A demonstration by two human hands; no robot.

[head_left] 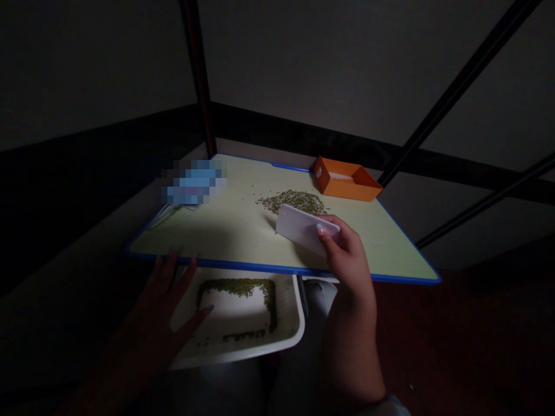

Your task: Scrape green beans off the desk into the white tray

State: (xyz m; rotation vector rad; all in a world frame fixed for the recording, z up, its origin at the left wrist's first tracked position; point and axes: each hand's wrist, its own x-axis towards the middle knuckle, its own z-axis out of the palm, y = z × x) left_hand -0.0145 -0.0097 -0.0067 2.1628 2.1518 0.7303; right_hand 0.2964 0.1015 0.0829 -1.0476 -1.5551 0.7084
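Right hand point(349, 253) pinches white rectangular plastic card point(301, 227) by one end, leaving long edge free beside small green-brown grains point(295, 200); left hand point(162, 312) spread.

Right fingers point(331, 246) hold a white scraper point(299, 227) near green-brown grains point(295, 200).

Hands, two — one left hand point(171, 292), one right hand point(350, 257). Flat white scraper point(303, 226), one. Blue-edged board point(234, 173), one. Orange box point(347, 189), one. White tub point(289, 306), one. Lots of small grains, two — one heap point(299, 200) on the board, one lot in the tub point(243, 286); single grains too small to count. Pixelated blue patch point(195, 182), one.
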